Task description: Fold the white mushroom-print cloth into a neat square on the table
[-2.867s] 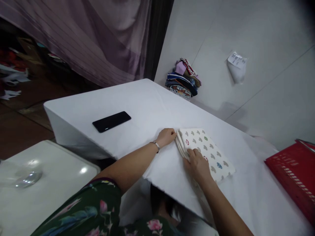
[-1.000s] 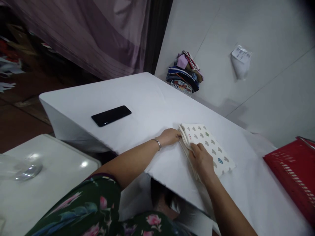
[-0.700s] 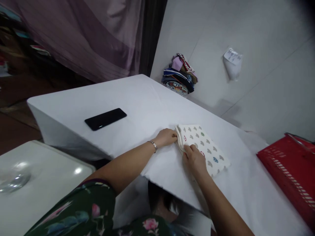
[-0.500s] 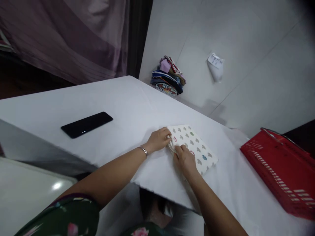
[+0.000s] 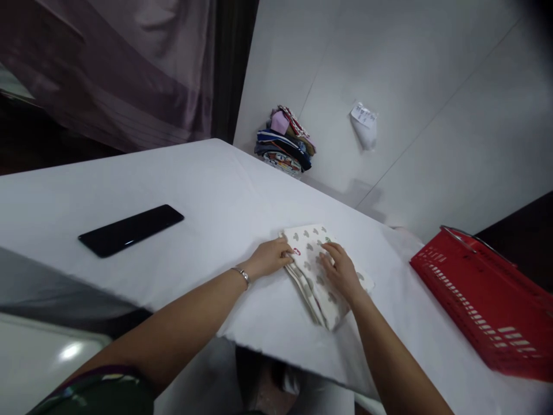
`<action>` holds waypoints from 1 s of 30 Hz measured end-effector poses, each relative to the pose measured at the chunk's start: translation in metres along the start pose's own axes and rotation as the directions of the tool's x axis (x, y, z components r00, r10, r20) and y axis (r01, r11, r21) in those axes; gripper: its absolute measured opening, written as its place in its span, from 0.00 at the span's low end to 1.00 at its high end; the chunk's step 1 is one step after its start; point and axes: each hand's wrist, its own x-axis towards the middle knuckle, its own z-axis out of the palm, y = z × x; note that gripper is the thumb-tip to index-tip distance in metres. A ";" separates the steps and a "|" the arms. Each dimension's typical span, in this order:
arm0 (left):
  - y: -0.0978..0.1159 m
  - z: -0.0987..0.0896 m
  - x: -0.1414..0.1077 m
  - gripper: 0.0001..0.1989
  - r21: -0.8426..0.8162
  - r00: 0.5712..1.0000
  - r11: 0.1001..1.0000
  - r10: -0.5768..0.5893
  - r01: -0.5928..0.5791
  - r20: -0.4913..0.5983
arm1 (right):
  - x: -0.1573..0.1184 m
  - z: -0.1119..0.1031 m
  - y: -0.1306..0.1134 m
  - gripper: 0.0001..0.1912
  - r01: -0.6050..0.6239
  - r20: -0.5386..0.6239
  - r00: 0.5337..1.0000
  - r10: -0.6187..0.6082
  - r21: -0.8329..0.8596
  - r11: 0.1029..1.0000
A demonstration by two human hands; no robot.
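A folded cream cloth [image 5: 309, 262] with grey mushroom-like shapes and a few coloured marks lies on the white-covered table [image 5: 207, 190]. My left hand [image 5: 270, 257], with a metal band at the wrist, pinches the cloth's left edge, where several stacked layers show. Over on the cloth's upper right, my right hand [image 5: 343, 268] rests with its fingers spread on the top layer. What kind of cloth item it is cannot be made out while folded.
A black phone [image 5: 132, 229] lies on the table's left part. At the right stands a red plastic basket [image 5: 479, 300]. Beyond the far edge, a pile of folded clothes [image 5: 285, 141] and a labelled clear bag [image 5: 365, 127] are on the floor.
My right hand has moved from the near-left edge onto the cloth's top, its fingers now spread. The cloth's near edge reaches further toward me, with its layers showing. The view has shifted slightly.
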 end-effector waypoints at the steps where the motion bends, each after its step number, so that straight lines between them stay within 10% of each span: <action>1: 0.000 -0.001 0.000 0.10 -0.013 1.000 1.000 -0.016 0.017 0.003 | 0.002 0.004 0.011 0.20 -0.016 0.018 1.000 0.017 -0.063 0.998; 6: 0.001 -0.003 0.001 0.09 -0.059 0.998 0.996 -0.061 0.062 0.015 | 0.003 0.023 0.037 0.26 -0.153 0.223 0.956 0.188 -0.165 0.974; 14: -0.005 -0.001 0.003 0.09 -0.100 0.998 0.993 -0.057 0.058 0.011 | 0.058 0.026 0.024 0.28 -0.073 0.144 0.985 0.099 -0.181 0.981; 21: -0.004 -0.002 0.004 0.07 -0.087 0.997 0.994 -0.067 0.068 0.024 | 0.086 0.057 0.032 0.31 -0.186 0.292 0.921 0.257 -0.250 0.950; 30: -0.004 -0.003 0.004 0.08 -0.110 0.998 0.993 -0.049 0.052 0.033 | 0.068 0.033 0.024 0.27 -0.275 0.138 0.958 0.251 0.194 0.942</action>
